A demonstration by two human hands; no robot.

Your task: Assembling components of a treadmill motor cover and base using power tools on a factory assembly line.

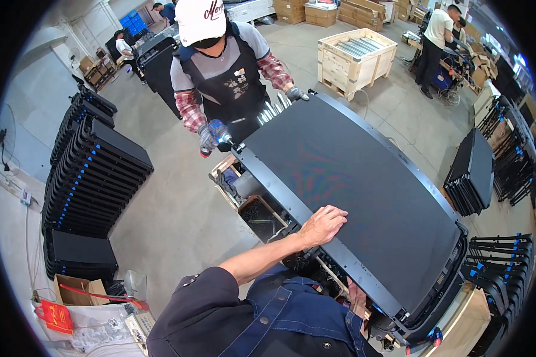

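Observation:
My left hand (pixel 324 226) rests on a large black treadmill deck (pixel 363 184), palm down near its long metal side rail (pixel 274 187). The fingers lie over the belt surface and hold nothing. A skin-coloured patch (pixel 357 296) shows below the rail close to my jacket; I cannot make out whether it is my right arm, and no right hand shows clearly. Across the deck, a co-worker's gloved hand (pixel 207 138) grips a blue power driver (pixel 220 131) at the rail's far end. That person's other gloved hand (pixel 296 93) touches the far corner.
Tall stacks of black frames (pixel 95 178) stand at the left, with more panels (pixel 471 172) at the right. A wooden crate (pixel 356 59) sits behind. A blue and red tool (pixel 430 341) is by the deck's near right corner. Other people work farther back.

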